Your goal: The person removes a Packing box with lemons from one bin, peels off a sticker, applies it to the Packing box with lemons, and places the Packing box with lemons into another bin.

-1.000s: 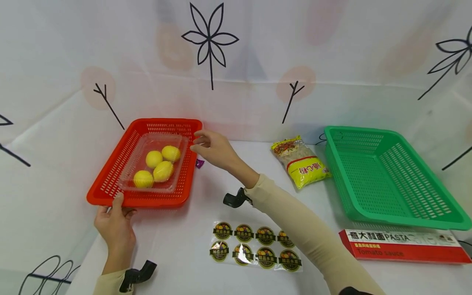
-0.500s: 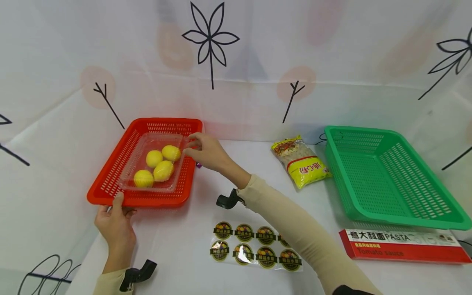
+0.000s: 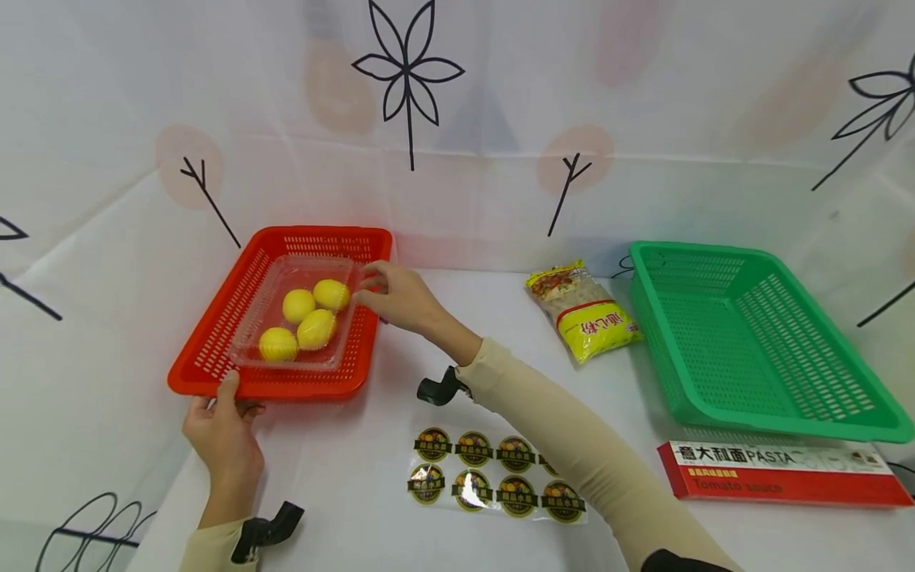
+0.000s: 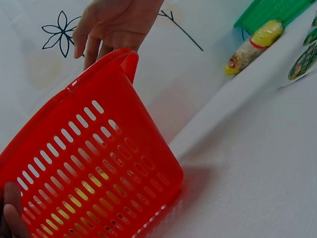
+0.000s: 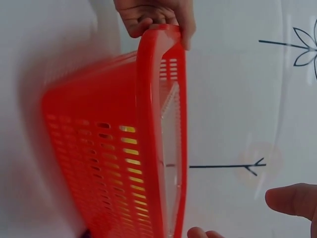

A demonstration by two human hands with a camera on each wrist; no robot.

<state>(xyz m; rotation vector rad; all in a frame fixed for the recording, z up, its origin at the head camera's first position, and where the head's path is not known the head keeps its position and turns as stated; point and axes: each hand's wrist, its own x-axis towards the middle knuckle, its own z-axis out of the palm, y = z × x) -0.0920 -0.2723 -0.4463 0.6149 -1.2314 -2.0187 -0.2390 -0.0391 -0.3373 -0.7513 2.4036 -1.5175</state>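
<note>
In the head view a red plastic basket [image 3: 275, 392] stands at the left, holding a clear plastic box [image 3: 250, 349] with several yellow lemons [image 3: 317, 330] inside. My left hand [image 3: 227, 453] grips the basket's near left corner, thumb over the rim and fingers beneath. In the right wrist view that same left hand [image 5: 158, 12] pinches the rim. My right hand [image 3: 400, 298] hovers at the basket's right side, its fingertips over the box's right edge. Its thumb [image 5: 294, 199] and fingers are spread apart, with nothing between them.
A bag of pasta [image 3: 586, 314] lies at the back, beside a green basket [image 3: 654, 349]. In front of that is a red and white pasta box [image 3: 786, 477]. A sheet of round stickers [image 3: 493, 469] lies at the middle front, partly under my right forearm.
My right hand has shifted left, from the basket's right rim to over the clear box's right edge, and then stayed there. My left hand keeps its grip on the corner.
</note>
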